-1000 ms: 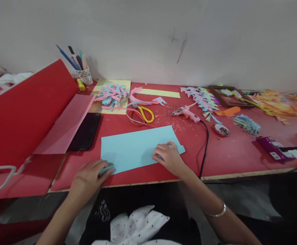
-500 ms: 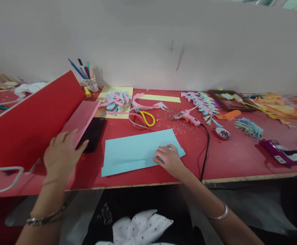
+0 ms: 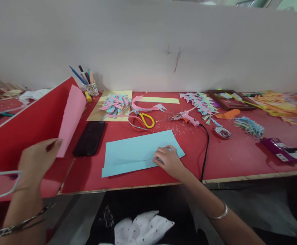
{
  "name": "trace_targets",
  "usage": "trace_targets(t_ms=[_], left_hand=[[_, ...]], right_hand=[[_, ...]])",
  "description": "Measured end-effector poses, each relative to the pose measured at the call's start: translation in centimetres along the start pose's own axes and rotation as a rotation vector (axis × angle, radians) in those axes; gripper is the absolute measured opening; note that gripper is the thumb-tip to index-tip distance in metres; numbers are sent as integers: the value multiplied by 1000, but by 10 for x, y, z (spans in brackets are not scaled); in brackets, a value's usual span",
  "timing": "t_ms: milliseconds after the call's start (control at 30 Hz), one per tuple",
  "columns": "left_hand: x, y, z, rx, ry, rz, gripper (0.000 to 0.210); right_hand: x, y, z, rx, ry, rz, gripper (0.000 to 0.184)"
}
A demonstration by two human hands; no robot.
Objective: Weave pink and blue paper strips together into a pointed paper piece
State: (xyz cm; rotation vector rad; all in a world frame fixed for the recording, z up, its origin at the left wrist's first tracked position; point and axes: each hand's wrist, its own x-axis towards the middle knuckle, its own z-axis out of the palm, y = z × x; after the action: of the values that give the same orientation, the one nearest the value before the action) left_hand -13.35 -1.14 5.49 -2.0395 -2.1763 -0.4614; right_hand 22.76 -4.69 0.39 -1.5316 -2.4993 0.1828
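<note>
holding the pink paper (image 3: 72,117) by its edge, the left hand (image 3: 39,156) seems to pinch it between thumb and finger, so the sheet stands up by the big red board (image 3: 33,126). maybe it is held at the edge so it does not crumple. the right hand (image 3: 169,161) rests on the near side of the blue paper (image 3: 133,149) with its fingers curled, and i can't tell if they pinch it or only press. that hand may be there to stop the paper from sliding. the blue paper lies on the red table (image 3: 230,163) right in front of the person, perhaps because that spot is easy to reach, and a thin flap (image 3: 123,169) runs along its near edge. a black phone (image 3: 90,139) lies between the two papers. behind the blue paper are scissors (image 3: 152,123) and a pink glue gun (image 3: 193,121), maybe put there to be out of the way. pens (image 3: 77,75) stand in a cup (image 3: 91,89) by the wall (image 3: 133,47), probably so they don't roll.
</note>
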Motion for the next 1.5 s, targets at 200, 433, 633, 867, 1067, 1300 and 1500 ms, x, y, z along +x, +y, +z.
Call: trace_targets(t_ms=[200,433,633,867,1067,1300,1500], left_hand=[[-43,97,14,-72,22,389,47],[-107,173,52,-119,-192,758,51],[-114,165,56,-72,-194,673,52],[-116,163,55,-81,-196,630,51],[-115,165,54,-100,-236,620,53],[-119,152,51,-59,-201,622,49],[-120,116,48,-11,-176,579,49]], right_hand=[[0,0,0,-3,-14,-7,19],[0,-1,0,-55,-8,-7,20],[0,-3,-1,-84,-31,-6,17],[3,-4,-2,-117,-56,-14,17],[3,-4,-1,-123,-54,-18,18],[4,-4,-3,-116,-84,3,17],[3,-2,-2,-92,-70,-10,19]])
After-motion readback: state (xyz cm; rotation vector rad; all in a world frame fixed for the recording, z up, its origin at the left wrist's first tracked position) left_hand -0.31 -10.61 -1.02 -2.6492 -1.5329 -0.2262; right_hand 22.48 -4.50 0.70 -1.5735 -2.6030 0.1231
